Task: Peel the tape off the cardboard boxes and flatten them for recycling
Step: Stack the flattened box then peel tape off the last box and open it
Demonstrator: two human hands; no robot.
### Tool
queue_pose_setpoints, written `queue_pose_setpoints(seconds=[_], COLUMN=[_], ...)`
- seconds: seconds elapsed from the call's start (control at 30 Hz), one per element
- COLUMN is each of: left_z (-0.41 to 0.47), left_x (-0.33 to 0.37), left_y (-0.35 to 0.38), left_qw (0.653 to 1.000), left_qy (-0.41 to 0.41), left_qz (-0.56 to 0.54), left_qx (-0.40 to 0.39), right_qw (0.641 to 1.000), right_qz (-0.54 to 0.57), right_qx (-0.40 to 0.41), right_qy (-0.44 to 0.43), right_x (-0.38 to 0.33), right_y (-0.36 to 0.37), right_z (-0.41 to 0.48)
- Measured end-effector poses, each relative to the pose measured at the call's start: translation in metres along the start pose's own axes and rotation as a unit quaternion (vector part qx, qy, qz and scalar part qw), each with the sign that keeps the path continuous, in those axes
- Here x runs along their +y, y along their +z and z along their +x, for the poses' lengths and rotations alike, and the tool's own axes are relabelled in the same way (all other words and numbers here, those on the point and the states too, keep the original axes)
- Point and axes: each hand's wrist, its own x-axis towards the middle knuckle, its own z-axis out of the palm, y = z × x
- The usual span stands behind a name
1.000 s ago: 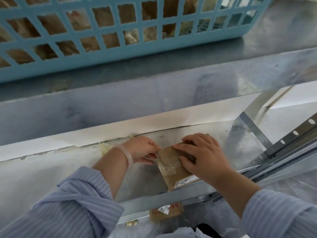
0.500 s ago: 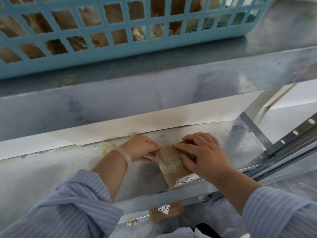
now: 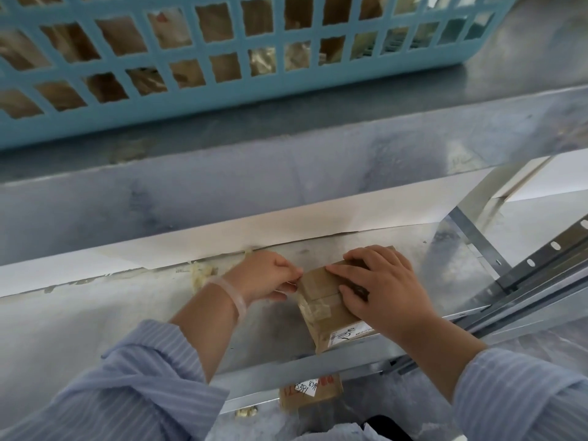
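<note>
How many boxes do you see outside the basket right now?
2. One box on the shelf under the right hand; another below the shelf's front edge. The basket may hide more.

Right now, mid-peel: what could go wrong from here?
1. The box sits near the front edge of the shelf; a hard tug by the left hand could drag it off.
2. The right hand only presses flat on top, so the box may skid or twist.
3. The tape looks crinkled and layered; it may tear short.
</note>
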Motion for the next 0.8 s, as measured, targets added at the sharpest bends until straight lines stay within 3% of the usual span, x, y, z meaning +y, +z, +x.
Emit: queue_pose_setpoints(seconds=[0.17, 0.33, 0.5, 0.73, 0.8], left_z=[-0.01, -0.008, -0.009, -0.013, -0.013], left_x=[-0.029, -0.031, -0.038, -0.047, -0.042], left_y=[0.018, 0.019, 0.019, 0.034, 0.039], left_qw=[0.983, 0.983, 0.98, 0.963, 0.961], left_qy=[0.031, 0.064, 0.094, 0.044, 0.022], left_qz=[-0.17, -0.151, -0.16, -0.225, -0.246], left_qx=[0.059, 0.078, 0.077, 0.142, 0.121], right_qw=[1.0, 0.998, 0.998, 0.998, 0.998], right_qz=[0.005, -0.036, -0.035, -0.041, -0.04], right_qx=[0.011, -0.044, -0.045, -0.045, -0.045], right_qy=[-0.007, 0.015, 0.025, 0.018, 0.018], right_x=[-0.001, -0.005, -0.006, -0.007, -0.006], right_y=[-0.001, -0.001, -0.002, -0.002, -0.003], right_z=[0.0, 0.001, 0.004, 0.006, 0.006])
